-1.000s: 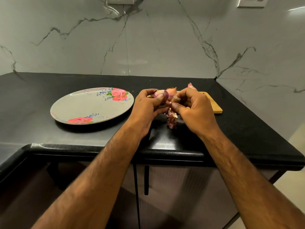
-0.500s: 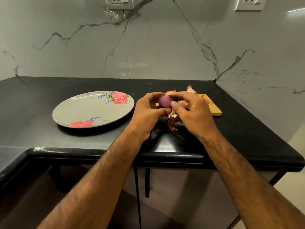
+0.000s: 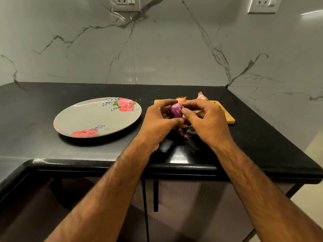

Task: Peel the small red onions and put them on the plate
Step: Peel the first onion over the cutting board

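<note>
Pinching glossy purple peeled onion (image 3: 176, 111), both hands (image 3: 183, 119) curled round it

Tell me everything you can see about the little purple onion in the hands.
The small round purple onion looks glossy and mostly peeled, with faint pale streaks. It is held above the black countertop, near the wooden cutting board, pinched between the left hand and the right hand. The hands hide its sides and underside.
</note>
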